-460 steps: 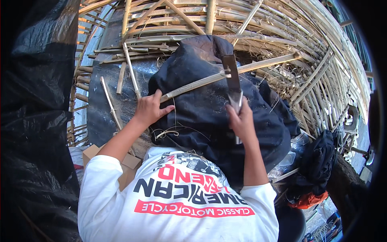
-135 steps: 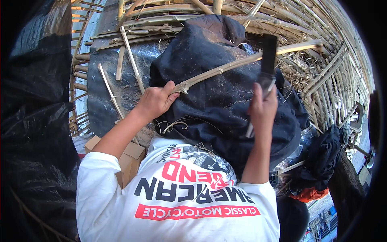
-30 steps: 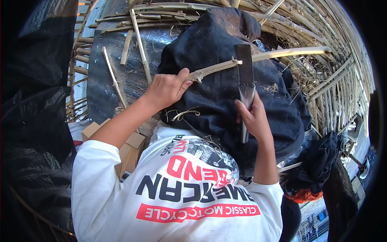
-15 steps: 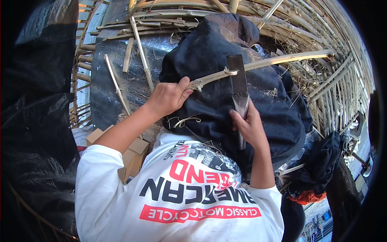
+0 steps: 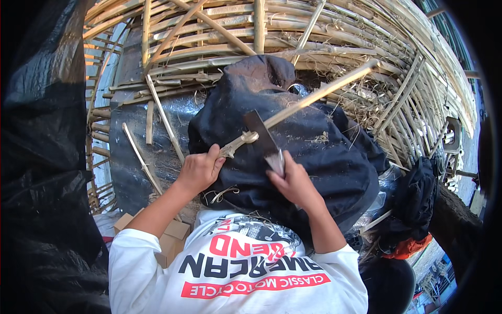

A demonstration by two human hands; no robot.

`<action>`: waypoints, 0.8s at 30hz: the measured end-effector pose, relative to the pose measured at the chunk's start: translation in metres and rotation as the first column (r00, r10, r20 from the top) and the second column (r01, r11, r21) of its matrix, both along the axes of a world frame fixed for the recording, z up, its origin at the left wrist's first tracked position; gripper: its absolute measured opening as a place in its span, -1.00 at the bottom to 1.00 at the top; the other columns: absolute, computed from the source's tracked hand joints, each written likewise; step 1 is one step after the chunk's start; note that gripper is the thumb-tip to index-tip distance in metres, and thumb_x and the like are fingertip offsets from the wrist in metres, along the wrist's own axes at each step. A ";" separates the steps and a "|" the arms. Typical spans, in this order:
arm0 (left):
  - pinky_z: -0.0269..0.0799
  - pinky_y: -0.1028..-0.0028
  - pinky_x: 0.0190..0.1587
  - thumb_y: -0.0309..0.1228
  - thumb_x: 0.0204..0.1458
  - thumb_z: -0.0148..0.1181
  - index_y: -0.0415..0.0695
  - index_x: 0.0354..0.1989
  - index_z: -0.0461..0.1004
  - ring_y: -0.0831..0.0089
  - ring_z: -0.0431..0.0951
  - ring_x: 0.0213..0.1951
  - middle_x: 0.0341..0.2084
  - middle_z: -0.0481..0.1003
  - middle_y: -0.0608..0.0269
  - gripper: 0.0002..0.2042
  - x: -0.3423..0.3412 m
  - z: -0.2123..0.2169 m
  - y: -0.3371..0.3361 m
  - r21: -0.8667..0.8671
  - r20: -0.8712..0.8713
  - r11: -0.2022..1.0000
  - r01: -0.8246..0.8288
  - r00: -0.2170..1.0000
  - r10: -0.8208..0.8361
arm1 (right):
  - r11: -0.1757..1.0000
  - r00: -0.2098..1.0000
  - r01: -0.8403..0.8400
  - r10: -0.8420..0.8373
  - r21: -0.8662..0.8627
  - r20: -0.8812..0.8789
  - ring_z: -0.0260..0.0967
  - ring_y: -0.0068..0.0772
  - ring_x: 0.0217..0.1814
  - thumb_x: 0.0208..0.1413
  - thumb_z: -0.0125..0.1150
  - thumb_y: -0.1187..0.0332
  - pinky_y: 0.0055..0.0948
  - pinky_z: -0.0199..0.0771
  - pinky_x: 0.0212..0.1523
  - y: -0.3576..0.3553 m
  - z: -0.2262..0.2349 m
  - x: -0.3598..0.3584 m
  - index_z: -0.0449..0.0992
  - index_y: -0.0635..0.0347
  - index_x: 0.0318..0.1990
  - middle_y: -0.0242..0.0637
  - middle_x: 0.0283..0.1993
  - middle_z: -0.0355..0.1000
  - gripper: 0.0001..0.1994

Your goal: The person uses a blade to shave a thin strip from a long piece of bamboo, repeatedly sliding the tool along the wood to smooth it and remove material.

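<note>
Two bare hands work over a dark navy cloth (image 5: 314, 157) draped across the person's lap, and behind it rises a curved wall of split bamboo slats (image 5: 334, 47), woven and lashed, bending around the whole upper half of the view. Far left hangs a sheet of crinkled black plastic (image 5: 42, 157), and more of the same glossy black plastic (image 5: 141, 157) lines the floor between it and the lap. On that lining lie several loose thin bamboo strips (image 5: 163, 121), pale and flat, at slanting angles. Below them a brown cardboard box (image 5: 170, 238) sits just beside the left elbow. The left hand (image 5: 198, 170) is clenched around the knobby lower end of a long pale bamboo stick (image 5: 314, 97), which runs up and to the right across the cloth until its far tip reaches the bamboo wall. Crossing that stick near the held end is a flat, dark-bladed cleaver knife (image 5: 264, 141); its blade meets the stick just above the left hand's thumb. The right hand (image 5: 295, 183) is closed around the knife's handle, knuckles up. Fine straw-coloured shavings (image 5: 317, 138) are scattered on the cloth. Further right a bundle of black fabric (image 5: 415, 201) hangs with an orange cloth (image 5: 408, 247) beneath it.
</note>
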State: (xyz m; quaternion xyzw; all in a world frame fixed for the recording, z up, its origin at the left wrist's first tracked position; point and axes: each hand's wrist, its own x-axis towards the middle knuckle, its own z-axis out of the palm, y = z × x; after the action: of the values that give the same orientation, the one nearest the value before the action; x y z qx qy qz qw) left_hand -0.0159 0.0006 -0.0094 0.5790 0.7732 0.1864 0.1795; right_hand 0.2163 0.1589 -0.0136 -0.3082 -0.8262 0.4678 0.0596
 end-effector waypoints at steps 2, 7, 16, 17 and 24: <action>0.41 0.09 -0.54 -0.27 0.23 0.05 -0.21 -0.19 0.33 -0.03 0.53 -0.59 -0.70 0.46 -0.03 -0.77 -0.004 0.002 -0.004 0.018 0.012 1.000 0.015 1.000 -0.016 | 0.949 0.998 -0.013 0.030 -0.314 0.047 0.48 -0.33 -0.53 0.19 0.21 0.33 -0.31 0.44 -0.49 0.010 0.024 -0.007 0.29 0.26 -0.05 -0.14 -0.52 0.46 -0.70; 0.41 0.09 -0.55 -0.25 0.23 0.05 -0.22 -0.20 0.32 -0.04 0.53 -0.59 -0.71 0.45 -0.03 -0.75 0.000 0.002 -0.002 0.005 0.027 1.000 -0.015 1.000 0.015 | 0.899 0.973 0.225 -0.229 -0.375 0.034 0.45 -0.08 -0.46 0.16 0.25 0.31 -0.28 0.39 -0.46 -0.005 0.013 -0.011 0.30 0.29 -0.08 -0.01 -0.48 0.45 -0.68; 0.41 0.05 -0.52 -0.19 0.19 0.13 -0.29 -0.15 0.28 -0.12 0.53 -0.55 -0.67 0.48 -0.09 -0.64 0.000 0.003 -0.004 -0.063 0.044 0.998 -0.014 0.999 0.017 | 0.954 0.999 0.011 0.004 -0.300 0.051 0.54 -0.05 -0.39 0.13 0.27 0.32 -0.20 0.44 -0.35 -0.009 0.018 -0.009 0.29 0.32 -0.18 0.13 -0.46 0.42 -0.69; 0.41 0.06 -0.52 -0.15 0.18 0.14 -0.29 -0.15 0.28 -0.11 0.53 -0.56 -0.67 0.48 -0.08 -0.60 -0.001 0.003 -0.007 -0.058 0.032 0.998 -0.005 0.999 0.007 | 0.922 0.997 0.038 -0.009 -0.385 0.076 0.52 -0.27 -0.41 0.12 0.28 0.32 -0.22 0.44 -0.33 -0.005 0.025 -0.009 0.29 0.33 -0.19 0.11 -0.48 0.40 -0.69; 0.46 0.12 -0.51 0.18 0.03 0.19 -0.30 -0.13 0.26 -0.08 0.54 -0.57 -0.73 0.43 -0.04 -0.33 -0.001 0.004 -0.005 -0.093 -0.004 0.996 0.016 1.000 -0.016 | 0.983 0.989 -0.138 0.130 -0.119 -0.074 0.43 -0.53 -0.53 0.20 0.21 0.37 -0.44 0.39 -0.55 -0.010 -0.005 -0.001 0.24 0.29 -0.10 -0.21 -0.49 0.47 -0.71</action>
State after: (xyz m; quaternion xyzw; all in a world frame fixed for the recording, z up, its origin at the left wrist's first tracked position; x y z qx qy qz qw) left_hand -0.0170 -0.0048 -0.0051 0.5768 0.7767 0.1474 0.2056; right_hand 0.2154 0.1489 -0.0189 -0.2394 -0.8121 0.5310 0.0359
